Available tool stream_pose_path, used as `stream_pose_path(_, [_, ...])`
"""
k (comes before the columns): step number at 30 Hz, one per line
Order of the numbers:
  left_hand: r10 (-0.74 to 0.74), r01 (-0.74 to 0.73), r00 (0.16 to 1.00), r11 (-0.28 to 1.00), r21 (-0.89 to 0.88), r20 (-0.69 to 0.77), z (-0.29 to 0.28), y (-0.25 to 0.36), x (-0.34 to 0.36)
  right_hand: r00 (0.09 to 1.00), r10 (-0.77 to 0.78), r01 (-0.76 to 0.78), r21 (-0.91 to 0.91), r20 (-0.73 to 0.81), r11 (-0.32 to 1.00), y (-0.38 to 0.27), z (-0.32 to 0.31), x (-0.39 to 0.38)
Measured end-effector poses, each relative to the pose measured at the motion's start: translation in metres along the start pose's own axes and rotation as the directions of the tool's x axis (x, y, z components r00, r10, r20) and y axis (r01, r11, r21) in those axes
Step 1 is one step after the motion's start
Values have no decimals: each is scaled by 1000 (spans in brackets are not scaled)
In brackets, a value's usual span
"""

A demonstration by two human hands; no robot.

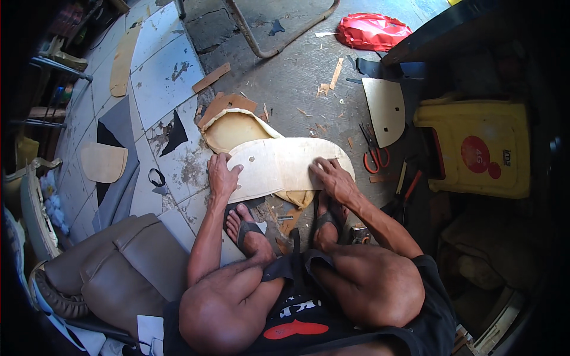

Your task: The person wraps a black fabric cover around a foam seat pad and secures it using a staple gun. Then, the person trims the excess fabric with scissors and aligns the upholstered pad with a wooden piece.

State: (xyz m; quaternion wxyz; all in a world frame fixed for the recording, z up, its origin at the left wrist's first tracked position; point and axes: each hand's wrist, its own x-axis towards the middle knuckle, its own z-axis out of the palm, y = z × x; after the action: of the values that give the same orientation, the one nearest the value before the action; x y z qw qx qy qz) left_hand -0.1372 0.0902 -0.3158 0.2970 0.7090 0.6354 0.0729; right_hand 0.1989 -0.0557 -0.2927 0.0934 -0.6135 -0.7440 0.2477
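Observation:
In front of my feet is a pale, thin board [297,160] with rounded ends, a seam across its middle and a small hole near its left part. My left hand [223,177] grips its left end, thumb on the upper face. At the right part, my right hand [336,181] holds it with bent fingers on top; its thumb is hidden. Beneath the board lies a yellowish padded piece [234,130] with a raised, folded rim, showing beyond the far edge and again at the near edge. The board covers its middle.
Orange-handled scissors [375,155] lie right of the board, near another pale panel [385,113]. A yellow plastic container [475,148] stands farther right, a red plastic bag [373,31] at the back. Brown upholstered cushions [127,270] sit at left. Wood scraps litter the floor.

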Motion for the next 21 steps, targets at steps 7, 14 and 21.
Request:
stream_pose_path(7, [-67,74,997,981,-179,48,-23,18,-15,976,201,-184,178,-79,967,63,10,4])
stream_pose_path(14, [30,83,982,814,-575,185,-33,53,-21,962,264,-176,576,-73,798,-39,-59,69])
stream_pose_path(21, [45,47,984,870,-491,174,-41,87,-28,938,264,-141,448,-226,883,-73,-35,78])
